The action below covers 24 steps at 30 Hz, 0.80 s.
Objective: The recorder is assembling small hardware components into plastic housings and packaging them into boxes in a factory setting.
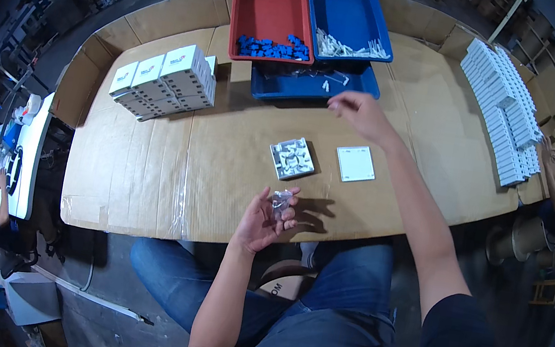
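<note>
A small clear plastic bag (280, 203) lies in the curled fingers of my left hand (260, 223), palm up over the near edge of the table. My right hand (362, 117) is raised just in front of the lower blue tray (269, 85), its fingers pinched together; whatever they hold is too small to make out. Between my hands and the trays sits an open box (292, 158) filled with white parts. To its right lies a flat white square lid or panel (355, 164). A few white pieces (335, 79) rest in the lower blue tray.
Blue pieces (274, 48) fill the front of a red tray (271, 11); an upper blue tray (348, 12) holds white sticks (350, 48). Printed white boxes (170, 78) are stacked left, white parts (506, 107) right. Cardboard walls (176, 11) edge the table. People sit at both sides.
</note>
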Tool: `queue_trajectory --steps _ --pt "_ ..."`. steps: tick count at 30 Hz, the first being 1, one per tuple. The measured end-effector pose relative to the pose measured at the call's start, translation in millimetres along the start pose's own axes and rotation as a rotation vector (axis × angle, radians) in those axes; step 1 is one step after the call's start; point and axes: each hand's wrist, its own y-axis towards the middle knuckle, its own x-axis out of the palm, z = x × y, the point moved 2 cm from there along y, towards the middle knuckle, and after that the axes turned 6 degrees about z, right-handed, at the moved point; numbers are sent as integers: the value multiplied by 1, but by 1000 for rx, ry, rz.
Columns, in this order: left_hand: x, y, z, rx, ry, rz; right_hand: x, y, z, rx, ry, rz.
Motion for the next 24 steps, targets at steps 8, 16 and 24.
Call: queue_trajectory --steps 8,16,24 --pt "-1 4 6 -82 -174 -124 -40 156 32 5 -736 323" --pt "4 5 7 -162 -200 -113 -34 214 42 174 -1048 217" --pt "2 2 9 -184 -227 -131 -19 221 28 81 -1164 145"
